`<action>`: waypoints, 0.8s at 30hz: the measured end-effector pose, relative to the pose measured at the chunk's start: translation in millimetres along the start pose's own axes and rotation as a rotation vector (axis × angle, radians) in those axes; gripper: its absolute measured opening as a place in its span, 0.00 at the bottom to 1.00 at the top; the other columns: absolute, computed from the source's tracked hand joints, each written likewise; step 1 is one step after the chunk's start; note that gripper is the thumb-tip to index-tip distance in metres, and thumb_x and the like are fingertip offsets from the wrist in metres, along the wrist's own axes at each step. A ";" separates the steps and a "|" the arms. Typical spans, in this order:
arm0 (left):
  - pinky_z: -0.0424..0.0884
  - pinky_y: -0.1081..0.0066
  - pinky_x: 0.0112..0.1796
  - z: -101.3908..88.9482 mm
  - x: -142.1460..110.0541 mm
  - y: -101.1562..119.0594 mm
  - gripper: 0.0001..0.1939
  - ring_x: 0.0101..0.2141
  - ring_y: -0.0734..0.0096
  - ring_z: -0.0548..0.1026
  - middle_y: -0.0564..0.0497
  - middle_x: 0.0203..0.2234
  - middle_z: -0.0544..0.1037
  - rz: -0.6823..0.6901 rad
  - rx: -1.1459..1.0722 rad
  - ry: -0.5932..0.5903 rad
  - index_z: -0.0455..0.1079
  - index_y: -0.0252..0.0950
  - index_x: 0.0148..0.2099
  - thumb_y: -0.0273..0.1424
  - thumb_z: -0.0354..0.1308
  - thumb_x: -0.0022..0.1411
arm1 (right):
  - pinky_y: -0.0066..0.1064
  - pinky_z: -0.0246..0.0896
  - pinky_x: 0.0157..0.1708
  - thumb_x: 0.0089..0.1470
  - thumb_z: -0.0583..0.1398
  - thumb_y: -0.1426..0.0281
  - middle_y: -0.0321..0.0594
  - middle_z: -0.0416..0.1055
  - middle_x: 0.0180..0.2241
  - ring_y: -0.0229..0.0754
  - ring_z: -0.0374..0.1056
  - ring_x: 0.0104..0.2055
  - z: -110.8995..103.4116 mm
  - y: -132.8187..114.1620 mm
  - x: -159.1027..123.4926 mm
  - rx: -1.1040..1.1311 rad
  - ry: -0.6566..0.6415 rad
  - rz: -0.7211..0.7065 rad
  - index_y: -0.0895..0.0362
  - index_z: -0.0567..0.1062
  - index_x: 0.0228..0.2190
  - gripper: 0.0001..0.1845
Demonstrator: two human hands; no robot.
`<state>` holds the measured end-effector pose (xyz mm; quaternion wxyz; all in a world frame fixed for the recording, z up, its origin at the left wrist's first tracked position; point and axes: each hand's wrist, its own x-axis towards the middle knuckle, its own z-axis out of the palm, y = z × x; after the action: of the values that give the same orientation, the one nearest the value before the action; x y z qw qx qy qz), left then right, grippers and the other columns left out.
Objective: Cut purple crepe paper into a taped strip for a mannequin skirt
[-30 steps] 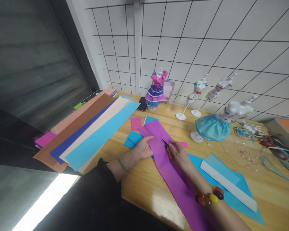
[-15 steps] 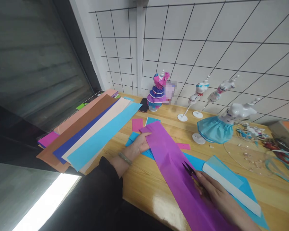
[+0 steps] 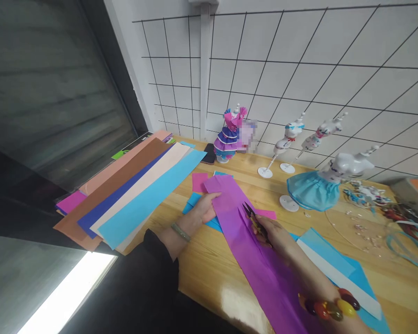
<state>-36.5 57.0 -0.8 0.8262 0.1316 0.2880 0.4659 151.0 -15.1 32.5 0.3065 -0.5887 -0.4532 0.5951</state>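
The desk (image 3: pixel 202 260) supports all listed items except where noted. A fan of long coloured sheets (image 3: pixel 139 199) occupies its left part; brown, dark blue, cream and light blue layers overlap. The purple sheet (image 3: pixel 244 246) extends from the middle of the desk toward the wearer. Its far end lies between the two hands, and its near part passes under the right forearm. A blue sheet (image 3: pixel 367 278) lies to the right of that forearm, with a white strip (image 3: pixel 341 278) across it.

A dress form with a turquoise skirt (image 3: pixel 313 190) leans at the right rear. A ruffled dress form (image 3: pixel 226 141) stands at the centre rear, beside a dark phone (image 3: pixel 209 154). Two slim dress forms (image 3: pixel 288 137) (image 3: pixel 322 134) are located between them.

Right hand (image 3: pixel 270 232): closed around the scissors (image 3: pixel 259 227), above the purple sheet. The blades are slightly parted and point away from the wearer. Blade contact with the sheet: cannot be determined.

Left hand (image 3: pixel 207 208): narrow pinch on the left edge of the purple sheet, near its far end, thumb on top.

A pink square (image 3: pixel 198 182) lies beyond the left hand; a pink strip (image 3: pixel 266 214) lies just beyond the right.
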 end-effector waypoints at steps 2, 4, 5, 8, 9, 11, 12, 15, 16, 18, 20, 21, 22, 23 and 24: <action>0.66 0.63 0.50 1.1 -1.0 0.5 0.13 0.40 0.65 0.76 0.43 0.37 0.78 0.038 0.010 0.021 0.69 0.30 0.45 0.21 0.51 0.57 | 0.26 0.38 0.15 0.50 0.51 0.52 0.29 0.54 0.14 0.31 0.47 0.14 6.0 -0.6 7.6 -0.016 -0.013 -0.019 0.54 0.62 0.21 0.19; 0.67 0.63 0.49 2.6 -2.0 0.8 0.12 0.40 0.64 0.76 0.43 0.36 0.78 0.067 0.030 0.041 0.69 0.30 0.44 0.21 0.52 0.57 | 0.26 0.38 0.14 0.48 0.51 0.53 0.29 0.56 0.15 0.31 0.47 0.14 10.2 -1.0 13.0 -0.025 -0.020 -0.026 0.54 0.61 0.22 0.18; 0.67 0.63 0.49 3.2 -2.5 0.8 0.11 0.40 0.64 0.76 0.43 0.36 0.78 0.074 0.042 0.046 0.70 0.30 0.43 0.21 0.52 0.57 | 0.26 0.38 0.14 0.48 0.51 0.52 0.29 0.56 0.15 0.31 0.47 0.13 11.4 -0.9 15.1 -0.032 -0.022 -0.027 0.54 0.61 0.22 0.18; 0.68 0.64 0.48 3.4 -2.3 -0.1 0.09 0.39 0.64 0.76 0.44 0.34 0.78 0.100 0.077 0.057 0.71 0.30 0.40 0.21 0.54 0.56 | 0.26 0.39 0.13 0.49 0.50 0.51 0.28 0.53 0.13 0.31 0.46 0.12 12.7 1.4 20.1 -0.054 -0.025 -0.030 0.53 0.60 0.20 0.19; 0.68 0.64 0.48 2.6 -1.6 -0.6 0.09 0.39 0.65 0.76 0.44 0.34 0.78 0.115 0.085 0.060 0.71 0.30 0.40 0.21 0.55 0.55 | 0.26 0.40 0.13 0.49 0.50 0.51 0.28 0.54 0.13 0.31 0.46 0.12 12.7 2.7 21.5 -0.058 -0.023 -0.033 0.53 0.59 0.20 0.19; 0.68 0.64 0.47 -0.3 0.7 -1.9 0.10 0.38 0.64 0.76 0.45 0.33 0.78 0.148 0.104 0.061 0.71 0.31 0.39 0.21 0.56 0.53 | 0.26 0.41 0.13 0.48 0.51 0.52 0.29 0.57 0.14 0.31 0.48 0.13 12.6 5.7 23.9 -0.056 -0.015 -0.038 0.53 0.59 0.21 0.18; 0.68 0.63 0.47 -2.2 2.1 -2.7 0.10 0.38 0.64 0.76 0.45 0.33 0.78 0.164 0.115 0.059 0.71 0.31 0.39 0.21 0.57 0.53 | 0.26 0.41 0.13 0.48 0.51 0.52 0.29 0.57 0.15 0.30 0.48 0.13 12.7 7.3 25.0 -0.053 -0.009 -0.039 0.53 0.59 0.22 0.18; 0.68 0.63 0.45 -7.7 5.9 -4.4 0.09 0.37 0.64 0.76 0.45 0.33 0.78 0.205 0.162 0.038 0.71 0.31 0.38 0.22 0.59 0.51 | 0.25 0.40 0.12 0.48 0.51 0.53 0.28 0.58 0.15 0.30 0.48 0.12 13.9 11.6 28.0 -0.039 0.005 -0.040 0.54 0.60 0.24 0.16; 0.68 0.63 0.45 -9.0 6.6 -4.7 0.10 0.36 0.64 0.76 0.45 0.33 0.78 0.216 0.179 0.029 0.71 0.31 0.39 0.23 0.59 0.51 | 0.25 0.39 0.12 0.48 0.51 0.54 0.28 0.58 0.15 0.30 0.47 0.12 14.6 12.6 28.9 -0.034 0.008 -0.039 0.54 0.60 0.24 0.16; 0.68 0.63 0.44 -10.0 6.7 -4.9 0.10 0.35 0.65 0.76 0.46 0.33 0.78 0.226 0.205 0.023 0.71 0.31 0.39 0.23 0.59 0.52 | 0.25 0.39 0.11 0.49 0.50 0.54 0.28 0.58 0.15 0.30 0.47 0.11 16.5 13.4 30.6 -0.024 0.010 -0.036 0.53 0.59 0.24 0.15; 0.68 0.63 0.44 -9.3 5.6 -4.4 0.10 0.35 0.64 0.76 0.46 0.32 0.78 0.227 0.219 0.034 0.71 0.31 0.39 0.23 0.59 0.52 | 0.25 0.39 0.11 0.49 0.50 0.55 0.28 0.58 0.15 0.30 0.47 0.11 18.7 12.7 31.9 -0.015 0.007 -0.032 0.54 0.59 0.24 0.14; 0.68 0.63 0.44 -8.7 4.9 -3.9 0.09 0.36 0.63 0.76 0.46 0.31 0.78 0.226 0.222 0.042 0.71 0.30 0.38 0.23 0.59 0.51 | 0.25 0.39 0.11 0.49 0.50 0.56 0.28 0.58 0.15 0.30 0.47 0.11 19.8 11.8 32.3 -0.011 0.004 -0.031 0.54 0.59 0.25 0.14; 0.68 0.63 0.44 -8.0 4.2 -3.5 0.09 0.36 0.63 0.75 0.46 0.31 0.78 0.225 0.224 0.048 0.70 0.31 0.38 0.23 0.59 0.51 | 0.25 0.39 0.11 0.49 0.50 0.56 0.28 0.58 0.15 0.30 0.47 0.11 20.7 10.8 32.5 -0.006 0.001 -0.030 0.54 0.59 0.25 0.14; 0.68 0.63 0.44 -7.5 3.6 -3.1 0.09 0.37 0.62 0.75 0.46 0.31 0.78 0.225 0.227 0.051 0.70 0.31 0.38 0.24 0.59 0.51 | 0.24 0.39 0.11 0.49 0.50 0.56 0.28 0.58 0.15 0.30 0.47 0.11 21.4 9.7 32.5 -0.003 -0.001 -0.029 0.54 0.59 0.25 0.14; 0.68 0.63 0.45 -7.3 3.3 -2.6 0.09 0.38 0.62 0.75 0.46 0.31 0.78 0.223 0.228 0.051 0.70 0.31 0.38 0.24 0.59 0.51 | 0.24 0.40 0.11 0.49 0.50 0.56 0.28 0.58 0.15 0.30 0.48 0.11 21.7 8.7 32.3 0.000 -0.003 -0.026 0.54 0.59 0.25 0.13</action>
<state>-37.7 58.0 -9.0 0.7416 0.2438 0.3433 0.5222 127.3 6.5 8.8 0.3137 -0.5817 -0.4614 0.5920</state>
